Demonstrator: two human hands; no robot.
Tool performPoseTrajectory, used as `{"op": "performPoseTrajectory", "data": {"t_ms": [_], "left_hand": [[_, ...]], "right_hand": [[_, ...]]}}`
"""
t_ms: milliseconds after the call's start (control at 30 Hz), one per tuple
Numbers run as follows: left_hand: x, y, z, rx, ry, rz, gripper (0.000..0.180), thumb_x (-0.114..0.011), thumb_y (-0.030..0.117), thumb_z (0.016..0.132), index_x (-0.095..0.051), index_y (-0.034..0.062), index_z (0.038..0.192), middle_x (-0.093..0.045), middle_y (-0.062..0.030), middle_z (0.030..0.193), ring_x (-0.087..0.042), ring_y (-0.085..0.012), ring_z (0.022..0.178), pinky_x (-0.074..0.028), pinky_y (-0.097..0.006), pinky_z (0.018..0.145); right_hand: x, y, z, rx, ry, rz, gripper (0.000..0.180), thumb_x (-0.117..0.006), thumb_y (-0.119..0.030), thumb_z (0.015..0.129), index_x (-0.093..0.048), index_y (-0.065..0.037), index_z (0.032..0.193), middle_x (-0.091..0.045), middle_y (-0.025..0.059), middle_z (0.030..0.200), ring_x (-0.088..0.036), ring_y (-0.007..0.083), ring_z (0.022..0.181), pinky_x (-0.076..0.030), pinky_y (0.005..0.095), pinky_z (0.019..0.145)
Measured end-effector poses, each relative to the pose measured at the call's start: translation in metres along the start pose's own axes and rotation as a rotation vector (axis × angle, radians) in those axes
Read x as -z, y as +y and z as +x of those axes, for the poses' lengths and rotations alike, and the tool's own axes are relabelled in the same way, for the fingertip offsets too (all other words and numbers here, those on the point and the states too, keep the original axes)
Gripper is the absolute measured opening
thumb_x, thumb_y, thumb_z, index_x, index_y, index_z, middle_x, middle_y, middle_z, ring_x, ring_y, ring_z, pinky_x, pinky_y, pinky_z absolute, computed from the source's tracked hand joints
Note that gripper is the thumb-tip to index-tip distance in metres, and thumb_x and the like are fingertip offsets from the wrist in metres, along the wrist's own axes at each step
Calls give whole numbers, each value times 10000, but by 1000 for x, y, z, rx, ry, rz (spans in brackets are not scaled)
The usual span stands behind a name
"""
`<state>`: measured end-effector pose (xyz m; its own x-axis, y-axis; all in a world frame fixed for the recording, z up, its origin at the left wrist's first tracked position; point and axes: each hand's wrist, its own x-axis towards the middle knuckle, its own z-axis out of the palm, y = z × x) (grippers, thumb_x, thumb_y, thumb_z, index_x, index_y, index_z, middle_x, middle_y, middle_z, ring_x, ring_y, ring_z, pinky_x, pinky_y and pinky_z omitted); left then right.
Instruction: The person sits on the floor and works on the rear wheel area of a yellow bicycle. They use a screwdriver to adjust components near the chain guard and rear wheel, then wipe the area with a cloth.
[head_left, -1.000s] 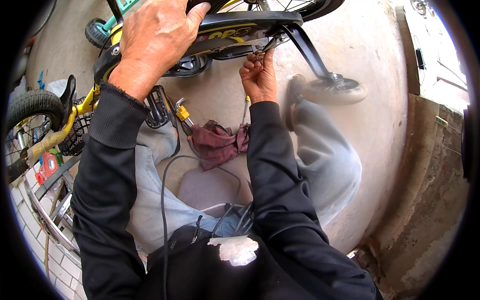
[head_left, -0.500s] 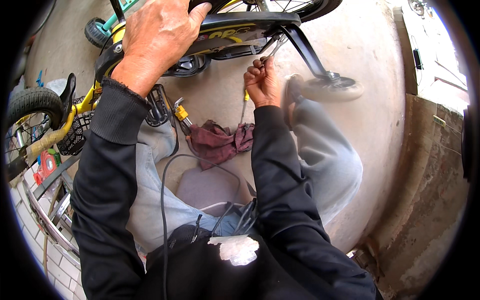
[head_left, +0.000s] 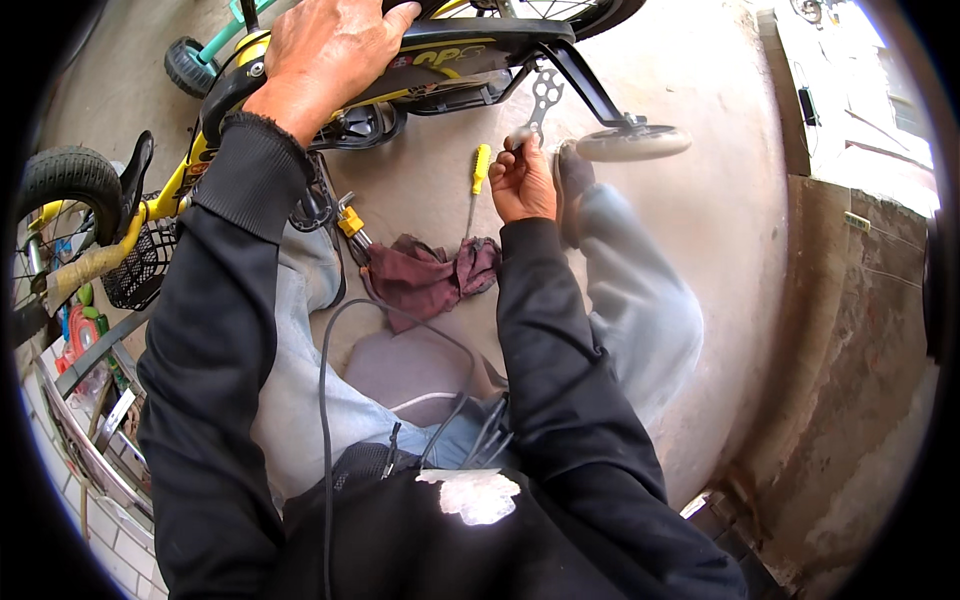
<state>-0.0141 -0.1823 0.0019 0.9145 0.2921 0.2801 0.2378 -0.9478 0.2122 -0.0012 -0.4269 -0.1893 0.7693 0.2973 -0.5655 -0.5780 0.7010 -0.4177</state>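
Note:
My left hand [head_left: 328, 62] grips the upturned yellow-and-black children's bicycle beside its dark chain guard [head_left: 445, 62]; its fingertips are partly hidden at the upper edge. In my right hand [head_left: 524, 186] is a flat metal multi-hole wrench [head_left: 546, 92], pinched by its lower end. The wrench's broad, holed head points up, near the inner end of a black stabilizer bracket [head_left: 592, 88]. At that bracket's outer end sits a pale training wheel [head_left: 640, 144], looking blurred. Below and left of my right hand lies a yellow-handled screwdriver [head_left: 480, 172].
A maroon rag [head_left: 420, 285] lies on the floor between my legs, beside hex keys in a yellow holder [head_left: 350, 222]. At left are a black tire [head_left: 72, 190] and a black basket [head_left: 140, 265]. A low worn wall [head_left: 840, 300] runs along the right.
The wrench has turned its holed face into view, and my right hand is slightly lower relative to the bicycle. My left hand keeps its hold. The whole view has shifted a little.

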Motion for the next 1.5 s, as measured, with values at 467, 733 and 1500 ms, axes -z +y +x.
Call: {"op": "performPoseTrajectory", "data": {"t_ms": [467,733,1500], "left_hand": [[-9,36,-59,-255,-88,-434,215,-657,150,871,-619,27,1044,-617,-135,959,-631,-343,853,-520,-392,743],[-53,39,-64,-111,-372,-503,316,-647,151,870,-575,-9,1132,-630,-151,889,-647,-321,867,-522,-390,743],[-61,37,-47,443,-717,-959,130,-574,99,943,-602,-14,1002,-644,-55,826,-658,-109,684,-533,-236,584]], "right_hand": [[-30,-80,-52,-91,-74,-898,235,-678,-240,916,-628,-16,966,-647,72,771,-569,107,547,-474,237,504],[-90,-112,-57,-112,-324,-1410,339,-736,-303,850,-625,15,884,-600,52,702,-554,108,541,-451,229,497],[-74,-32,-39,-343,-180,-436,311,-660,-264,928,-589,-22,1109,-631,65,968,-652,144,781,-579,275,642]]}}
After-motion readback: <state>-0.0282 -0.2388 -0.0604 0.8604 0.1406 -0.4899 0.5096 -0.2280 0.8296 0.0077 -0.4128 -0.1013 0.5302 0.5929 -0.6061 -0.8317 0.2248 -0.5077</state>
